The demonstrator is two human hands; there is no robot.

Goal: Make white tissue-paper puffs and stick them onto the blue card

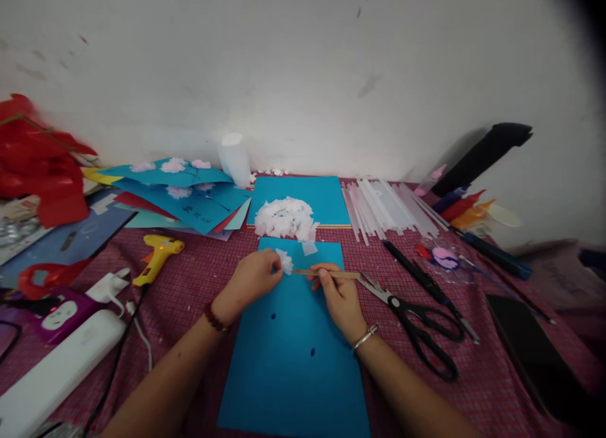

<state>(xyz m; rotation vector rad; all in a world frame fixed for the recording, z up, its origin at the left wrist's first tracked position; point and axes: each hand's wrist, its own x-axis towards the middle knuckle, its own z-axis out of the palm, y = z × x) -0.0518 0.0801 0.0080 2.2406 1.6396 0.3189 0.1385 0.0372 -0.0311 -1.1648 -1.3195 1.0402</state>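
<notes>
My left hand [258,277] is closed in a pinch on a small white paper flower [285,261] above a blue card sheet [293,387]. In my right hand [338,293] is a thin wooden stick [348,274], gripped near its middle, its tip pointing left at the flower. Two dark dots mark the blue sheet below the hands. Just beyond the fingers lies a single pale paper square [309,248]. Behind it, a heap of white paper pieces [286,218] rests partly on a stack of blue card [303,189].
Black-handled scissors [411,318] lie right of my right hand, near a black pen-like tool [416,274]. Glue sticks [388,204] and a phone [530,349] are further right. At left sit a yellow glue gun [158,255], a white power strip [61,375] and blue flower cards [184,204].
</notes>
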